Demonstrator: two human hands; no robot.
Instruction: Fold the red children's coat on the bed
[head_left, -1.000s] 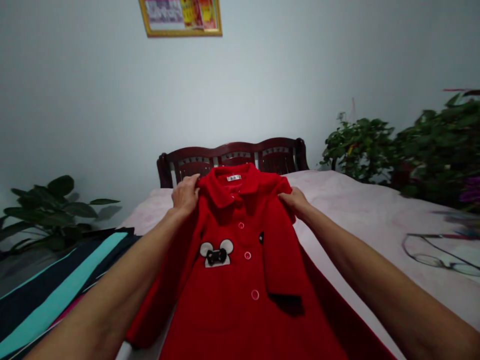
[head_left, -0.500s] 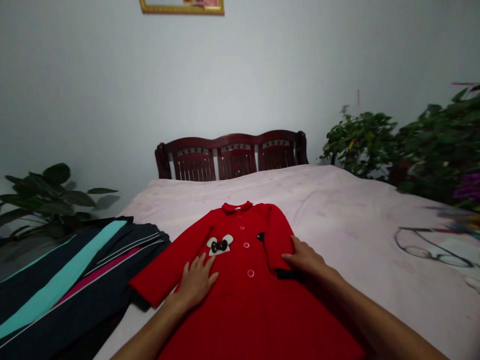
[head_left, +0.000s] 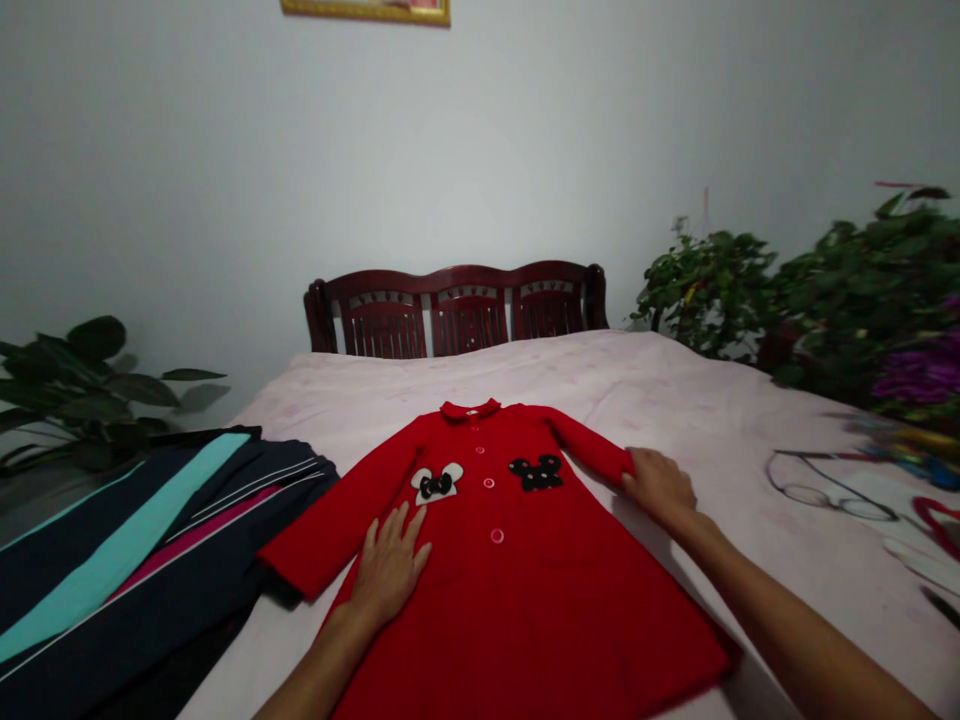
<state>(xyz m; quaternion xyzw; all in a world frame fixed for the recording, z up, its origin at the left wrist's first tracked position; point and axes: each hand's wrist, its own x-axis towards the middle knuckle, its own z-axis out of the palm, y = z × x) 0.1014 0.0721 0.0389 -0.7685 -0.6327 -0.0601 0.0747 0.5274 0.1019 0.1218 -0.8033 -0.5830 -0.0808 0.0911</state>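
At the left edge of the bed (head_left: 697,400), one folded dark striped garment (head_left: 127,570) lies just beside one red coat (head_left: 525,600), spread face up toward the near edge, sleeves out, with two mouse-head patches (head_left: 436,483) and three buttons (head_left: 489,483) showing. The left hand (head_left: 390,565) is released, palm flat and fingers spread, pinning the coat's front against the cover. The right hand (head_left: 658,487) lies curled on the far sleeve's cuff, grip on the cloth impossible to tell; one pair of glasses (head_left: 832,495) lies further right.

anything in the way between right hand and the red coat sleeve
Nothing visible does: the right hand rests directly on the cuff of the red coat, with nothing between them.
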